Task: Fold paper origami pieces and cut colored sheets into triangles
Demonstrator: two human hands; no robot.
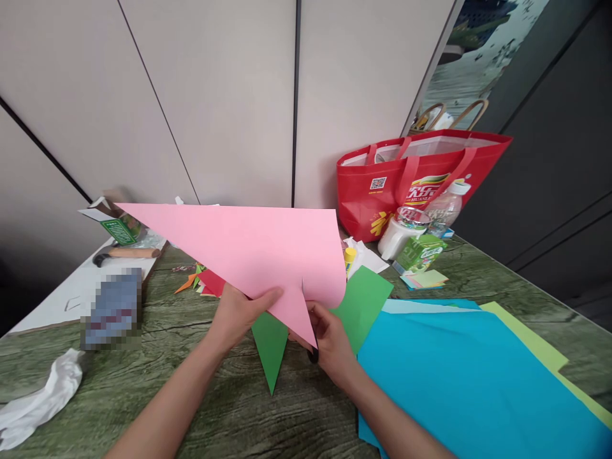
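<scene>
A large sheet of pink paper (248,245) is held up over the table, tapering to a point on the left. My left hand (241,315) pinches its lower edge, thumb on the near face. At the lower right my right hand (329,341) is closed round scissors (313,356); only a bit of dark handle shows, and the blades are mostly behind the paper. A slit runs up into the pink sheet above that hand, and the part to its right curls away. Beneath lie pieces of green paper (366,303), one ending in a sharp tip.
Blue paper sheets (440,363) cover the table's right side. A red bag (373,204), a clear bottle (449,204), a green box (421,254) and a yellow-capped glue stick (350,257) stand behind. Leftward are a hammer-like tool (129,253) and white tissue (45,398).
</scene>
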